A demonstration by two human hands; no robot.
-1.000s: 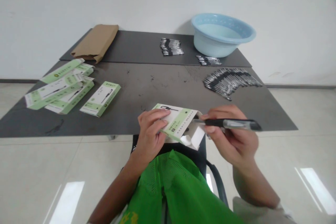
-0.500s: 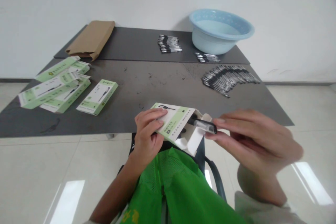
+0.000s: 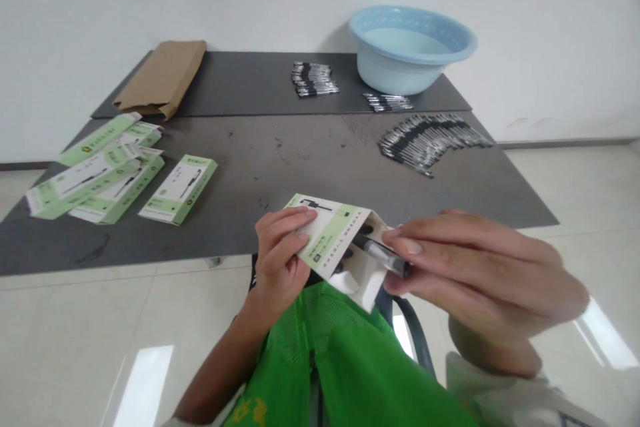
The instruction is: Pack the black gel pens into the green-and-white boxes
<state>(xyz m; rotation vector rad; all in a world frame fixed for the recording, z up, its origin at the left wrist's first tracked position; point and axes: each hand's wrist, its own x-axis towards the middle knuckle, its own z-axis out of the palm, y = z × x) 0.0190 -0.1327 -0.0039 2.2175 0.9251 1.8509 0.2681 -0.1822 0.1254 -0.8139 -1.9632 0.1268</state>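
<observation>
My left hand is closed round the left end of a green and white pen box, holding it tilted in front of the table edge. The box's right end is open, its white flaps folded out. A black and clear pen sticks partly out of that opening. My right hand has its fingers on the pen's outer end and touches or nearly touches a flap. Dark round pen ends show inside the box; how many pens it holds is hidden.
Several green and white boxes lie at the left, with one box beside them. Behind lies a brown paper bag. A light blue basin stands back right. Pens lie fanned and in smaller groups on the dark table.
The right fingers have shifted slightly left, closer to the box's flaps, with the pen still partly out. The view has moved a little; the left hand keeps its hold on the box.
</observation>
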